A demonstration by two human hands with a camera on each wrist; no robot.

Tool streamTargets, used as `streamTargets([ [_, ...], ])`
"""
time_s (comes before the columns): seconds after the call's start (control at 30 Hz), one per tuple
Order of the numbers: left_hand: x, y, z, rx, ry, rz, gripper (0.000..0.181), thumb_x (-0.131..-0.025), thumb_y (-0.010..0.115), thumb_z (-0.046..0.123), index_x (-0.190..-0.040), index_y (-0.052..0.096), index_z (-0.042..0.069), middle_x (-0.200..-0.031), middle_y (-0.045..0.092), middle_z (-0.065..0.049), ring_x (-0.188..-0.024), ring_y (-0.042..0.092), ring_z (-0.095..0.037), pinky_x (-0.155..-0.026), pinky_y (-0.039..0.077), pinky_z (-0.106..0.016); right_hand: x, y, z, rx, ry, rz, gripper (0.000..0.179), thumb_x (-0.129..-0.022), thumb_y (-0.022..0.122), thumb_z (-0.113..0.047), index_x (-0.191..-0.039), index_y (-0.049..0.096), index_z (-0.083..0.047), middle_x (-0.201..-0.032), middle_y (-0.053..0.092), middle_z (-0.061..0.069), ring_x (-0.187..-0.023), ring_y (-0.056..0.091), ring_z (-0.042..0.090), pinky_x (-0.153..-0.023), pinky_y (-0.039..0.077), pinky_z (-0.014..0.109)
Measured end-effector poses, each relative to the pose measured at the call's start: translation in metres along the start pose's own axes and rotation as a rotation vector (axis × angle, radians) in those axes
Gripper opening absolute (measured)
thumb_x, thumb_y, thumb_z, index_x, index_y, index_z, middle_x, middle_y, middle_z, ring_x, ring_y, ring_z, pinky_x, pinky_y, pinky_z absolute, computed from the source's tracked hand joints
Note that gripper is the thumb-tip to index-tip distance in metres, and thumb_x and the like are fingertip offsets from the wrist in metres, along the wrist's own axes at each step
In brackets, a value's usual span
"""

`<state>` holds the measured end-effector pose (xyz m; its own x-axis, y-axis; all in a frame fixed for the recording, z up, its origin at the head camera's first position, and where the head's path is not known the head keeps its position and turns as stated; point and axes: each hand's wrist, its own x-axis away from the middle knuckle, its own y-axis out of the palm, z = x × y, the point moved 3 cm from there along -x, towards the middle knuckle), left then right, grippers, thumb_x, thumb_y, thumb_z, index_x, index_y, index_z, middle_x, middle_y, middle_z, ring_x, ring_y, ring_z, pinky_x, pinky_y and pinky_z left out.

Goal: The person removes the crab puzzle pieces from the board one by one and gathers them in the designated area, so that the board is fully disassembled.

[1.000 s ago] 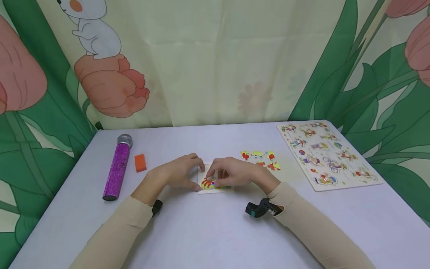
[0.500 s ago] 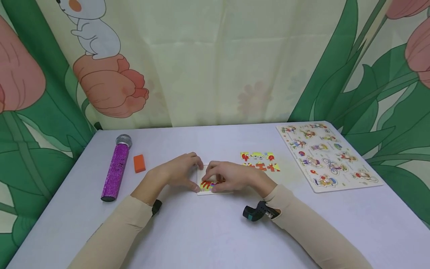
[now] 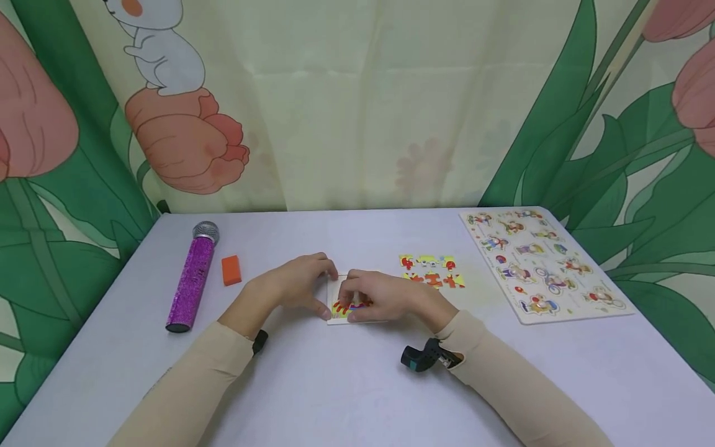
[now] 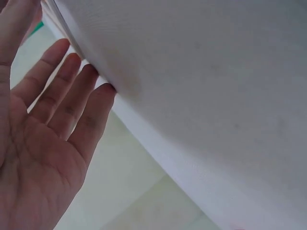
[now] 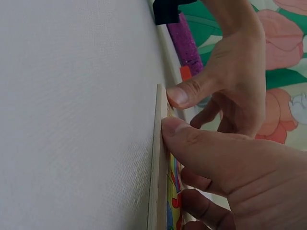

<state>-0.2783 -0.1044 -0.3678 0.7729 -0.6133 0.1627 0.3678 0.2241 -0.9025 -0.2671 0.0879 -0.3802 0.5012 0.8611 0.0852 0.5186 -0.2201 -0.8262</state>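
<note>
A small jigsaw tray (image 3: 336, 289) lies flat on the white table, with red and yellow picture pieces (image 3: 341, 309) along its near side. My left hand (image 3: 300, 282) spans the tray's left edge, thumb at the near corner. Its fingers look long and nearly straight in the left wrist view. My right hand (image 3: 388, 296) is curled over the tray and holds a jigsaw piece low against the picture; the hand mostly hides that piece. In the right wrist view, its thumb lies at the wooden rim (image 5: 156, 158). Several loose jigsaw pieces (image 3: 432, 280) lie right of the tray.
A glittery purple microphone (image 3: 192, 282) lies at the left, with an orange block (image 3: 231, 270) beside it. A large board with cartoon figures (image 3: 550, 268) covers the table's right part. Behind the table hangs a printed curtain (image 3: 357, 124).
My right hand has slid slightly left and toward me over the tray, its fingers still curled. My left hand stays at the tray's left edge.
</note>
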Motion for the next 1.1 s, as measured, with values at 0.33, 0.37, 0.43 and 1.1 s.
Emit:
streamTargets([
  [0.33, -0.0016, 0.0036, 0.0005, 0.024, -0.03, -0.01, 0.068, -0.07, 0.096, 0.039, -0.126, 0.064, 0.014, -0.128, 0.059, 0.001, -0.122, 0.056, -0.023, -0.108, 0.047, -0.043, -0.0001, -0.0016, -0.0007, 0.035, 0.035, -0.03, 0.035, -0.095, 0.076, -0.025, -0.127, 0.063, -0.018, -0.102, 0.057, 0.003, -0.086, 0.054, 0.015, -0.079, 0.046, 0.026],
  [0.37, -0.0018, 0.0042, 0.0007, 0.031, -0.031, -0.007, 0.068, -0.07, 0.096, 0.038, -0.125, 0.065, 0.014, -0.128, 0.059, 0.001, -0.122, 0.057, -0.023, -0.108, 0.047, -0.043, -0.0004, -0.0018, -0.0008, 0.03, 0.042, -0.033, 0.036, -0.094, 0.077, -0.024, -0.126, 0.062, -0.018, -0.101, 0.057, 0.003, -0.085, 0.054, 0.016, -0.078, 0.046, 0.027],
  [0.43, -0.002, 0.0053, 0.0012, 0.039, -0.028, 0.0, 0.067, -0.07, 0.096, 0.038, -0.125, 0.065, 0.014, -0.127, 0.06, 0.0, -0.121, 0.057, -0.023, -0.108, 0.047, -0.043, -0.0007, -0.0022, -0.0009, 0.017, 0.056, -0.04, 0.037, -0.093, 0.078, -0.024, -0.125, 0.061, -0.017, -0.1, 0.057, 0.004, -0.086, 0.053, 0.017, -0.078, 0.045, 0.027],
  [1.1, 0.002, -0.0007, 0.0007, 0.039, -0.048, -0.002, 0.067, -0.07, 0.096, 0.038, -0.126, 0.065, 0.015, -0.127, 0.059, 0.001, -0.123, 0.057, -0.023, -0.108, 0.046, -0.043, 0.0013, -0.0007, -0.0034, -0.047, -0.005, 0.099, 0.031, -0.092, 0.078, -0.025, -0.111, 0.055, -0.016, -0.096, 0.064, 0.002, -0.084, 0.06, 0.02, -0.074, 0.048, 0.024],
])
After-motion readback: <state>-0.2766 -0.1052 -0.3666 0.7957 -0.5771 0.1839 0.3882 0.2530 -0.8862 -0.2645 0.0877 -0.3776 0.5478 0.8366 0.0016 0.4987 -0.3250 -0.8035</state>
